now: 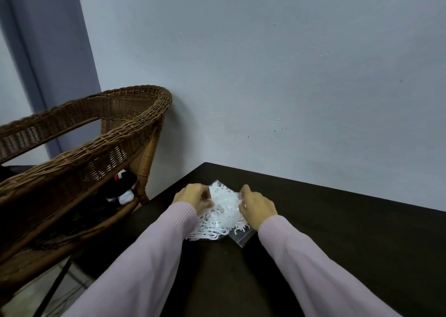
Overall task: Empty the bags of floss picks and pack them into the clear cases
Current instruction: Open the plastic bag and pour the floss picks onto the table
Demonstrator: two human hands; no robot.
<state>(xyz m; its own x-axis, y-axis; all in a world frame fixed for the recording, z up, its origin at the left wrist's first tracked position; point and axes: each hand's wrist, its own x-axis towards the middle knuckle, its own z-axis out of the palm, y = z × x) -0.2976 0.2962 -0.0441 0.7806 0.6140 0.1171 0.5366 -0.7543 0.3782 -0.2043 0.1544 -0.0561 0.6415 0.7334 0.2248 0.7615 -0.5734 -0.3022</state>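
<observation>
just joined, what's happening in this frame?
A person in pink sleeves is working at a dark table. Both hands grip a clear plastic bag stuffed with white floss picks: the left hand holds its left side, the right hand its right, as if pulling it open. No clear cases are in view. A wicker chair stands to the left.

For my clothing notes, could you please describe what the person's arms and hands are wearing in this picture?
Both arms wear long, pale pink knit sleeves with ribbed cuffs at the wrists. The left hand and right hand are bare, without gloves. A small ring seems to sit on a left finger, though it is too small to confirm.
</observation>
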